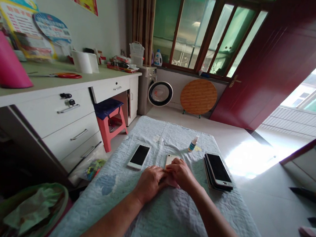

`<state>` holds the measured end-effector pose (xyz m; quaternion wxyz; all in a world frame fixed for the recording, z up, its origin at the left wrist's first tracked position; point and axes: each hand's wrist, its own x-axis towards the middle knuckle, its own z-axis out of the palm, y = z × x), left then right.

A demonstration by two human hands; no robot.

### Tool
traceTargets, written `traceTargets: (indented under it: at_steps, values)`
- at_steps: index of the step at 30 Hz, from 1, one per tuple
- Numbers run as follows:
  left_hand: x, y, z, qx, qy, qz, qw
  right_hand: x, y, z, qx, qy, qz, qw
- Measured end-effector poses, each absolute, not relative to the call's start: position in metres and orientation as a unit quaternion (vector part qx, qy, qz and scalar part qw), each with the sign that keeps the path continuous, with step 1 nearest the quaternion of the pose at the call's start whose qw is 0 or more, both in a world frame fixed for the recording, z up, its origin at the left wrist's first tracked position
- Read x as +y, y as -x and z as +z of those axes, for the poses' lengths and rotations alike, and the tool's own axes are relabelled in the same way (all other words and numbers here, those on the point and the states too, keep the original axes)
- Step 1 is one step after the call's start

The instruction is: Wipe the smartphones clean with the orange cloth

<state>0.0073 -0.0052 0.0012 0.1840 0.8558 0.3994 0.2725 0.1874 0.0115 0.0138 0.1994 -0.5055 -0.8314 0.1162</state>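
Half-covered phone (170,159) seemingly points lengthwise forward.

The phone (170,158) at my right hand (180,173) sits between another phone (139,156), left, and stacked phones (218,171), right; a bottle (192,144) behind.

Pale phone (170,159) lies back up; partly hidden

Glaring floor (250,159), dim lower-left, stretched edges
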Motion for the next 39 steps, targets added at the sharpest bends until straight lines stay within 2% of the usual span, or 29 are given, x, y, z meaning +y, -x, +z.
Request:
traceTargets:
  at_steps: [8,13,20,28,33,39]
  values:
    - [-0.004,-0.007,0.001,0.409,-0.855,0.264,0.181,0.053,-0.173,0.01,-0.796,0.581,0.045,0.164]
    - [-0.003,-0.007,0.0,0.417,-0.847,0.273,0.184,0.048,-0.169,0.009,-0.804,0.574,0.059,0.142]
    - [0.002,-0.003,-0.014,0.417,-0.822,0.364,0.135,0.013,-0.167,0.017,-0.826,0.542,0.098,0.121]
    - [0.004,-0.001,-0.01,0.405,-0.852,0.265,0.197,-0.025,-0.167,0.019,-0.83,0.519,0.155,0.136]
    - [0.003,-0.002,-0.003,0.391,-0.863,0.245,0.206,-0.031,-0.172,0.018,-0.82,0.505,0.197,0.185]
    - [0.003,0.0,-0.005,0.389,-0.863,0.249,0.208,-0.026,-0.187,0.02,-0.794,0.556,0.148,0.195]
